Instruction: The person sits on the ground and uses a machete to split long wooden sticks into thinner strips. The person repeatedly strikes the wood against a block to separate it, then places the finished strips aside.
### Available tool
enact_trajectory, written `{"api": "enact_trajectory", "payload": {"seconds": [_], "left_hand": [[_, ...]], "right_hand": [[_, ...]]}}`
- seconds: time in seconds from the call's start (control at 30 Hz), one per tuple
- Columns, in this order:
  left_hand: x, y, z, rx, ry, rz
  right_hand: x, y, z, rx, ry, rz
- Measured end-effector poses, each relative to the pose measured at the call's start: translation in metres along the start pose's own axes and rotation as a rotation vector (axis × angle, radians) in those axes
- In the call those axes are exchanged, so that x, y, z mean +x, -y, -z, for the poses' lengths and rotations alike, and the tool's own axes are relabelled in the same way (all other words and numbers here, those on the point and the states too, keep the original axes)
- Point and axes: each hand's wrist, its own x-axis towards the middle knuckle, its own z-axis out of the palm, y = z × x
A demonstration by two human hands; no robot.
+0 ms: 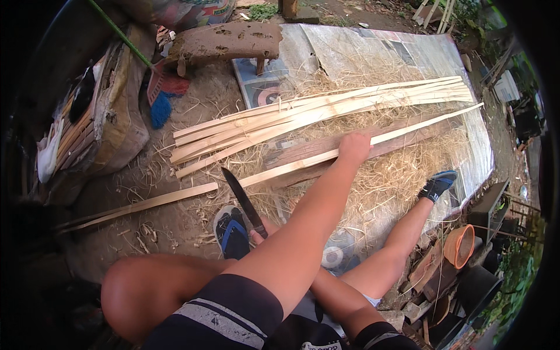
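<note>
My left hand (354,147) is closed round a long pale bamboo strip (420,124), pressing it over a weathered wooden plank (291,154). The strip runs from the lower left to the far right. My right hand (265,228) grips the handle of a dark-bladed knife (242,195), mostly hidden behind my left forearm. Its blade points up and to the left, and its tip part crosses in front of the strip. Beyond the plank lies a bundle of several split bamboo strips (262,121).
Curly shavings (379,192) cover the printed sheet (475,146). A low worn wooden bench (227,42) stands at the back, with a blue and red broom (160,108) to its left. An orange pot (459,245) and wood scraps are at right. My sandalled feet flank the work.
</note>
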Motion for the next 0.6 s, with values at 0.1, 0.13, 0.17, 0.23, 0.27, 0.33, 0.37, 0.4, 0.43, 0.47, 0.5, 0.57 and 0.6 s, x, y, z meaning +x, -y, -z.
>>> {"api": "enact_trajectory", "payload": {"seconds": [0.1,0.13,0.17,0.23,0.27,0.33,0.37,0.4,0.43,0.47,0.5,0.57,0.6], "left_hand": [[0.004,-0.027,0.003,-0.074,0.149,0.096],[0.005,-0.025,0.003,-0.093,0.135,0.086],[0.007,-0.03,0.004,-0.119,0.121,0.052],[0.006,-0.029,0.004,-0.115,0.098,0.035],[0.006,-0.024,0.004,-0.086,0.087,0.047],[0.008,-0.039,0.004,-0.071,0.095,-0.002],[0.008,-0.038,0.004,-0.063,0.101,-0.007],[0.007,-0.039,0.005,-0.055,0.107,-0.015],[0.004,-0.018,-0.002,-0.033,0.115,0.025],[0.006,-0.024,0.0,-0.026,0.114,0.009],[0.0,-0.007,0.0,0.0,0.111,0.059],[0.007,-0.035,-0.002,-0.054,0.072,-0.015],[0.005,-0.039,-0.001,-0.067,0.048,-0.024]], "right_hand": [[0.012,-0.047,0.044,0.037,-0.278,0.098],[0.019,-0.08,0.051,0.222,-0.286,0.126],[0.02,-0.116,0.061,0.471,-0.237,0.082],[0.024,-0.17,0.072,0.817,-0.209,0.005],[0.028,-0.186,0.066,0.791,-0.224,0.018],[0.026,-0.214,0.063,0.61,-0.341,0.062],[0.026,-0.218,0.064,0.591,-0.318,0.041],[0.022,-0.222,0.065,0.571,-0.298,0.016],[0.026,-0.184,0.076,0.685,-0.173,-0.068],[0.022,-0.171,0.079,0.67,-0.164,-0.054],[0.024,-0.15,0.07,0.661,-0.087,-0.031],[0.021,-0.143,0.052,0.505,-0.234,0.067],[0.023,-0.137,0.045,0.471,-0.278,0.076]]}}
